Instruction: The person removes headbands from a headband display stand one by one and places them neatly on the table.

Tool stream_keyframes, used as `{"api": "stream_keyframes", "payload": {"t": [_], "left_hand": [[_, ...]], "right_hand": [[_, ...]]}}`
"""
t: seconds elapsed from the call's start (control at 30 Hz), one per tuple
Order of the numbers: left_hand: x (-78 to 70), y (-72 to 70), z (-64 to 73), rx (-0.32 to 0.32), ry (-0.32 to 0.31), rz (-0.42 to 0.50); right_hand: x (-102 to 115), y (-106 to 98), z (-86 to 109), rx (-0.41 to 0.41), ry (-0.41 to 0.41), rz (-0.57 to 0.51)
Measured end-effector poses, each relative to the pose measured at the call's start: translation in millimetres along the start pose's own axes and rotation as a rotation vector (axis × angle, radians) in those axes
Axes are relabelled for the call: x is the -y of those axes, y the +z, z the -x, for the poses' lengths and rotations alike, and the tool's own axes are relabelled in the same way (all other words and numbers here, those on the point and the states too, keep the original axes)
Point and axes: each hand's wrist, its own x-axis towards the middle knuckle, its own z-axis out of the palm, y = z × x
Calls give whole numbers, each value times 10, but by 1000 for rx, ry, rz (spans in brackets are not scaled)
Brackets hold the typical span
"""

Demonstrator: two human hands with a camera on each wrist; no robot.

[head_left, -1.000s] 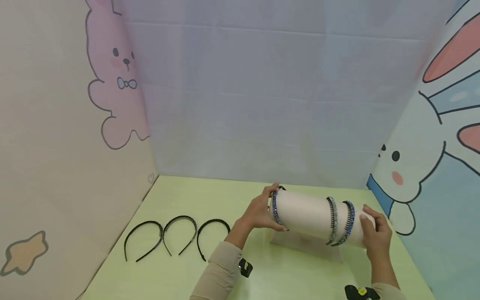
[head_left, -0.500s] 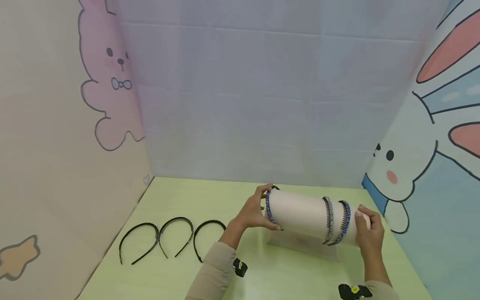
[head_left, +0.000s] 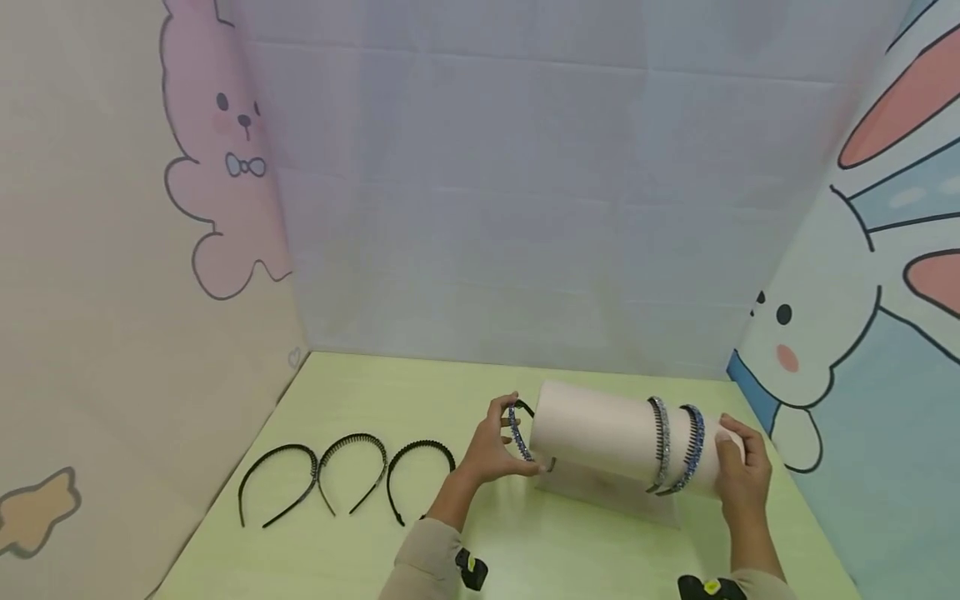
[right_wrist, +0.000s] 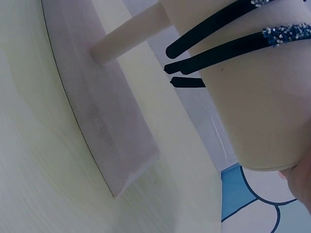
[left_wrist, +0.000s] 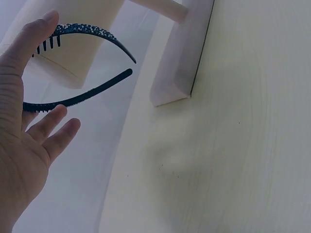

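Note:
My left hand (head_left: 491, 446) holds a blue glittery headband (head_left: 517, 433) by its sides, just off the left end of a white cylindrical headband stand (head_left: 592, 425). In the left wrist view, the thumb and fingers span this headband (left_wrist: 87, 28), whose toothed inner side and two free tips show. On the stand's right part sit a silver headband (head_left: 662, 442) and another blue headband (head_left: 693, 450). My right hand (head_left: 746, 471) grips the stand's right end, thumb in front. The right wrist view shows the black tips of the two mounted headbands below the cylinder (right_wrist: 257, 97).
Three black headbands lie in a row on the pale green table (head_left: 337, 558): a left one (head_left: 279, 450), a middle one (head_left: 352, 437) and a right one (head_left: 420, 444). The stand's flat base (right_wrist: 112, 121) rests on the table, joined by a short post (right_wrist: 131, 34).
The blue headband has come off the stand's left end, moving left and slightly down with my left hand. My right hand keeps hold of the stand's right end.

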Motion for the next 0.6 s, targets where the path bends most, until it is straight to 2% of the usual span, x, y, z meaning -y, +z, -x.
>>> {"api": "stream_keyframes", "payload": {"t": [0.27, 0.43, 0.53, 0.6], "left_hand": [[-21, -37, 87, -127, -12, -129], [-56, -51, 157, -246, -107, -130], [-63, -33, 225, -280, -144, -117], [-65, -17, 267, -299, -143, -112]], "right_hand": [[-45, 10, -20, -34, -78, -30], [-56, 16, -37, -53, -86, -47], [-57, 22, -31, -53, -86, -47], [-58, 29, -22, -47, -86, -53]]}}
